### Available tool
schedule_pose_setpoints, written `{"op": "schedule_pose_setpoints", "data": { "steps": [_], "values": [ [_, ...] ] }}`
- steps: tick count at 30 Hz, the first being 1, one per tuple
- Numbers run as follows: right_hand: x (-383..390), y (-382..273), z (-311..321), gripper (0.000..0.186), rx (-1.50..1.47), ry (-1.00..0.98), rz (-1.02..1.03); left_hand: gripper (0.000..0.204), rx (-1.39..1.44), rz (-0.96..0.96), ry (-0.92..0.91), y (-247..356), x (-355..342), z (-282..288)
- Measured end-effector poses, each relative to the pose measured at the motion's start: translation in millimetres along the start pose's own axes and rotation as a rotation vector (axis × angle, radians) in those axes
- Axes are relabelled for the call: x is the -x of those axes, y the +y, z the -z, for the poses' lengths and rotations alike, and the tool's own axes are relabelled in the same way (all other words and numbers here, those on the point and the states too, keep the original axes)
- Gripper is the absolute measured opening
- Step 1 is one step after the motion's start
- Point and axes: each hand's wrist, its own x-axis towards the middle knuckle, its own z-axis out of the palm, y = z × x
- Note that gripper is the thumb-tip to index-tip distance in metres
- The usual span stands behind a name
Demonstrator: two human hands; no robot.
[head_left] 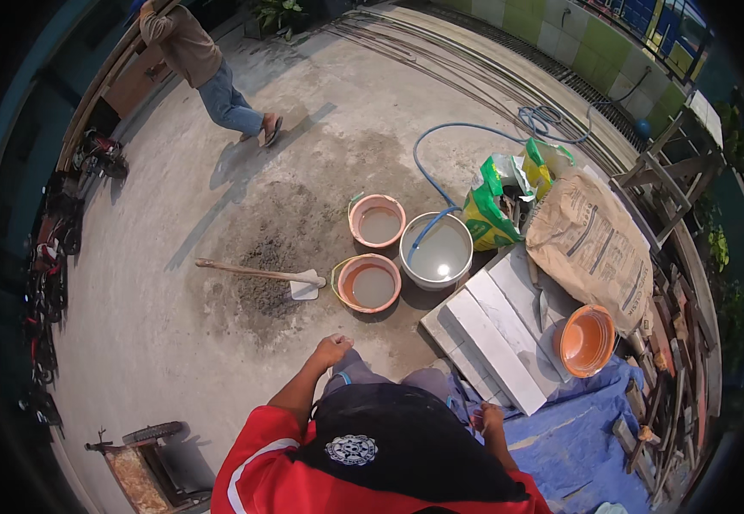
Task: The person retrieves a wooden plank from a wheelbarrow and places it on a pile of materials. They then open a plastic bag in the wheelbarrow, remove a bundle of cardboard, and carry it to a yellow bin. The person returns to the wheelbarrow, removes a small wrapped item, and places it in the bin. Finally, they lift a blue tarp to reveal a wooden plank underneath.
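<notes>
A person's left hand (333, 349), fingers loosely curled, is just short of the nearer of two peach buckets (370, 310) of greyish liquid (374, 288), while the right hand (490, 418) is beside long white blocks (509, 347) and a blue tarp (556, 454); whether either grasps anything, I cannot tell. Beyond the left hand, a wooden-handled hoe (252, 271) lies across a grey heap (260, 296), its pale blade near that bucket. A larger white bucket (434, 284), with a blue hose (432, 225) in it, stands to the peach buckets' right.
</notes>
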Motion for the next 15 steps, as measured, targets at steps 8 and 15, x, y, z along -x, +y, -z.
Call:
{"op": "schedule_pose_setpoints", "data": {
  "steps": [8,15],
  "values": [
    [43.7,-66.1,-87.5,0.041,0.199,0.141,0.175,0.032,0.508,0.289,0.159,-213.2,72.9,61.9],
    [83.8,-67.0,-333.2,0.032,0.835,-0.275,0.273,0.023,1.385,0.331,0.589,-446.2,189.6,86.5]
  ]
}}
